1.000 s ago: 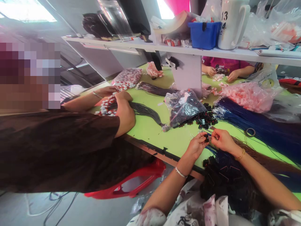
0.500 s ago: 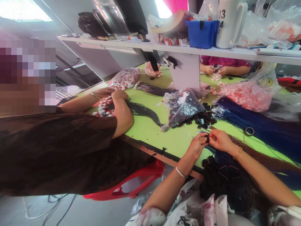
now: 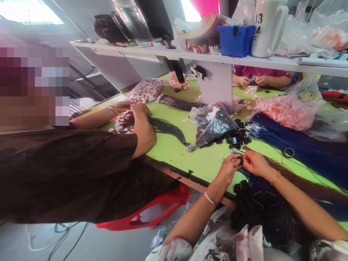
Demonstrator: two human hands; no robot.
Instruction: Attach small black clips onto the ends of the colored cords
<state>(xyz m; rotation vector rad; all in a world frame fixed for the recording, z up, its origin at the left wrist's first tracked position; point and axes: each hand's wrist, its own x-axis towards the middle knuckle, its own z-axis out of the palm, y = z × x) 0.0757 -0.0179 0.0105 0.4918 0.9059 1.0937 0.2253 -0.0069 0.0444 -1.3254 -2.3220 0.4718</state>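
Observation:
My left hand [image 3: 228, 169] pinches a small black plastic connector housing [image 3: 240, 160] between thumb and fingertips. Pressed up against the housing from the other side is my right hand [image 3: 257, 164], its fingers closed; what lies inside them is hidden. Thin blue wires [image 3: 243, 173] hang below both hands, toward a dark bundle of wires with black housings [image 3: 261, 203] over my lap. Beyond my hands, loose black housings [image 3: 239, 136] lie heaped beside a clear bag of black parts [image 3: 213, 125]. Brown wires [image 3: 296, 174] stretch under my right forearm.
Blue wires [image 3: 296, 145] and a tape ring [image 3: 288, 152] lie to the right, near a bag of pink parts [image 3: 288, 110]. A shelf [image 3: 174, 54] crosses above the green tabletop [image 3: 176, 163]. A co-worker's arm [image 3: 145, 130] reaches in at left; another person's hands [image 3: 254, 80] work opposite.
The whole view has shifted very slightly. My hands stay together at the black housing, with barely any finger movement showing.

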